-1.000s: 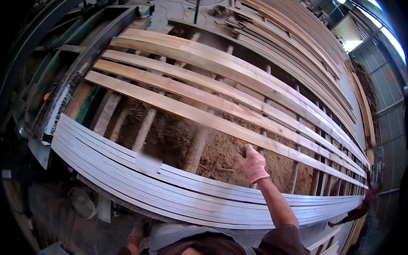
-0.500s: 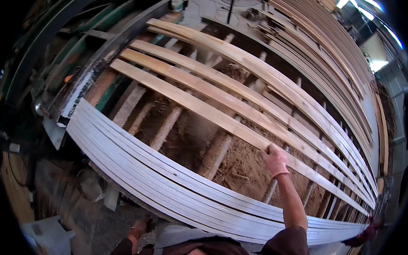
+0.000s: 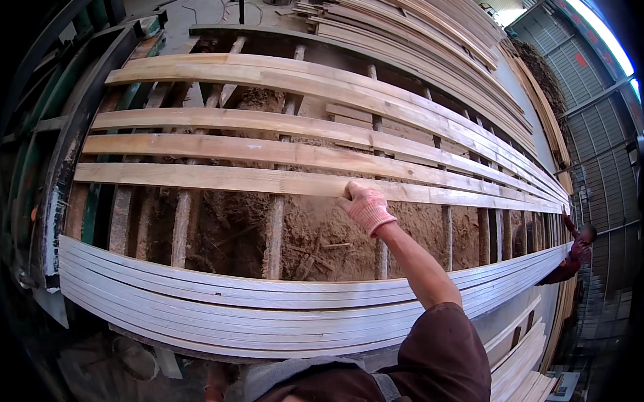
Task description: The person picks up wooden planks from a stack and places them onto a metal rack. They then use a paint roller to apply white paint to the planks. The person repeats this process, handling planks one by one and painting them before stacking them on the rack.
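In a pale pink knit glove, my right hand has its fingers bent over the edge of the nearest bare wooden board. This long board lies flat across the cross-rails of a rack. Beyond it run several more bare boards, roughly side by side with gaps between some of them. Nearer my body, a row of white-coated boards is packed close together. My left hand hangs low beside my body, past the near edge of the white boards; shadow hides its fingers.
Brown sawdust lies under the metal rails. A dark green machine frame stands at the left end. Another person is at the far right end, by the boards. Stacked planks lie behind the rack, and more at lower right.
My view has turned, so the boards now run more level across it and the far person shows more fully. My right hand is still on the nearest bare board.
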`<state>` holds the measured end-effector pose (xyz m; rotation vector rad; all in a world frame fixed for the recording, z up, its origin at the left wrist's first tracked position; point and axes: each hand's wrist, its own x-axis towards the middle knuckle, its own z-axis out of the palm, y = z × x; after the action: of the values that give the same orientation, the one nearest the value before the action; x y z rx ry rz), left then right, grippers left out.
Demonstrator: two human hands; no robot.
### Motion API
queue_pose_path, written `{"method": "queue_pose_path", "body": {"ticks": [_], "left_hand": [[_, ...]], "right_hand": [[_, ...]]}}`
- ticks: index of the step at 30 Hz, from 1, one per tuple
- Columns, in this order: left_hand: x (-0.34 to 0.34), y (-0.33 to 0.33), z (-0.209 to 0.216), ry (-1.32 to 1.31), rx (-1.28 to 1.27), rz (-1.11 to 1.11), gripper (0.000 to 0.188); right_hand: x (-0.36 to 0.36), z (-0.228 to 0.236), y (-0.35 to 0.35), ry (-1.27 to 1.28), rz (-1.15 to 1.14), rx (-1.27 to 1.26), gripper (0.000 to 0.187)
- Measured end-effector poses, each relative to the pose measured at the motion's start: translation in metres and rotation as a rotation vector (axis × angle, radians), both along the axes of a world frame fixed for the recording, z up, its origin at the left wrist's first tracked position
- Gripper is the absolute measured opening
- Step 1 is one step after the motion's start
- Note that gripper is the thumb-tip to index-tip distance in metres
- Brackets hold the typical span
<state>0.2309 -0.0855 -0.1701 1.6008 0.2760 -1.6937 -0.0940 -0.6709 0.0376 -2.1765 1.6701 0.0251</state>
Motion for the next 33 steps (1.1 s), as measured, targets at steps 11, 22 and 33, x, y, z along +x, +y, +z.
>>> {"method": "queue_pose_path", "body": {"ticks": [11,22,33], "left_hand": [[-0.008,0.0,0.019,0.01,0.09,-0.009,0.036],[-0.005,0.069,0.002,0.013,0.407,0.402,0.049],[-0.02,0.075,0.006,0.005,0.304,0.226,0.048]], "right_hand": [[0.016,0.006,0.0,0.092,0.049,-0.15,0.036],[0.022,-0.032,-0.12,0.102,-0.051,-0.372,0.036],[0.056,-0.002,-0.163,0.075,0.054,-0.251,0.039]]}}
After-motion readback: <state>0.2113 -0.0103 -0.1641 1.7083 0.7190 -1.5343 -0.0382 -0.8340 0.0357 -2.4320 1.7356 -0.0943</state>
